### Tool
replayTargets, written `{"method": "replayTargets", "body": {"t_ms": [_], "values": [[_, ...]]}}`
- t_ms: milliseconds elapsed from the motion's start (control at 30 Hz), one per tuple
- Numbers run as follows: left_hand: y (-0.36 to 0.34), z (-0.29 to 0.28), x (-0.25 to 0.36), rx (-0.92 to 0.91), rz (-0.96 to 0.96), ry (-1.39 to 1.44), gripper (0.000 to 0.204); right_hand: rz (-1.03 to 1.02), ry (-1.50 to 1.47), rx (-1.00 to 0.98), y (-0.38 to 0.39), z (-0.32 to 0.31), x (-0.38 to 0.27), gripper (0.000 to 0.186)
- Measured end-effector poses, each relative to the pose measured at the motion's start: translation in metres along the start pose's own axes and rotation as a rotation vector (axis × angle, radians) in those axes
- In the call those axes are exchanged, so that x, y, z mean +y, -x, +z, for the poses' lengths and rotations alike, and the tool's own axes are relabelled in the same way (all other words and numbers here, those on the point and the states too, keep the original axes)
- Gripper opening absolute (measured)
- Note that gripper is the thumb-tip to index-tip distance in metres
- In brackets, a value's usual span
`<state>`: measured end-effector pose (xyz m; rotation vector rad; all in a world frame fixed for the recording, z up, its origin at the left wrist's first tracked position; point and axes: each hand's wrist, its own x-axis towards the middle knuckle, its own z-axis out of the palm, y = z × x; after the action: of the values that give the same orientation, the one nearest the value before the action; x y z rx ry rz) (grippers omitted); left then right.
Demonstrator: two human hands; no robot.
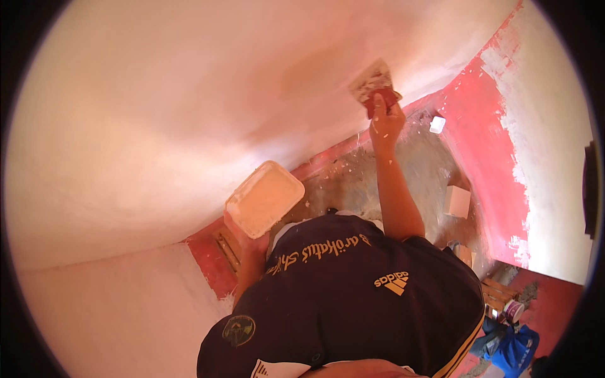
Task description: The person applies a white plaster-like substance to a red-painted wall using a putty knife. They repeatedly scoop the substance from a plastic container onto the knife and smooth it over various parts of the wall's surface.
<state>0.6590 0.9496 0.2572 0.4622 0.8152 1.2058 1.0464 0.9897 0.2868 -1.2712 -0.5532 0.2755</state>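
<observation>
My right hand (386,126) is raised in front of the pale wall and wrapped round a putty knife (373,80). The knife has a reddish grip, and its wide blade is smeared with whitish paste. I cannot tell whether the blade touches the wall (208,88). Lower and to the left, my left hand (252,244) grips a shallow white plastic tub (250,177) by its near corner, close to the wall. A smooth, pale surface shows inside it. Part of the left hand's fingers is hidden by the tub.
A red band (485,138) runs along the base of the walls. On the spattered floor (353,186) stand a small white container (437,124) and a pale box (457,201). Behind me at the right are wooden slats (498,293), a small bucket (513,310) and a blue bag (518,349).
</observation>
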Motion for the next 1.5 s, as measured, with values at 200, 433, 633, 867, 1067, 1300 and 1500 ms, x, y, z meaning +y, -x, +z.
{"method": "replayTargets", "body": {"t_ms": [200, 433, 633, 867, 1067, 1300, 1500], "values": [[-0.003, 0.02, -0.017, -0.12, 0.203, -0.345, 0.067, -0.326, 0.486, 0.31, -0.068, 0.019, 0.009, 0.027], [-0.024, 0.025, 0.019, -0.073, 0.37, -0.56, 0.065, -0.709, 0.714, 0.099, 0.002, 0.13, 0.049, 0.022], [-0.038, 0.011, 0.068, -0.023, 0.211, -0.303, 0.068, -0.23, 0.826, 0.039, 0.045, 0.094, 0.036, 0.022], [-0.085, -0.043, 0.097, -0.097, 0.1, -0.411, 0.066, -0.57, 0.766, 0.307, -0.03, 0.163, 0.031, 0.023], [-0.108, -0.094, 0.108, -0.192, -0.078, -0.107, 0.068, -0.571, 0.629, 0.037, 0.114, 0.182, 0.031, 0.018], [-0.131, -0.098, 0.125, -0.201, -0.088, -0.164, 0.07, -0.528, 0.838, 0.38, -0.028, 0.178, 0.039, 0.026], [-0.129, -0.116, 0.122, -0.199, -0.045, -0.24, 0.072, -0.515, 0.639, 0.067, 0.139, 0.209, 0.079, 0.02]]}}
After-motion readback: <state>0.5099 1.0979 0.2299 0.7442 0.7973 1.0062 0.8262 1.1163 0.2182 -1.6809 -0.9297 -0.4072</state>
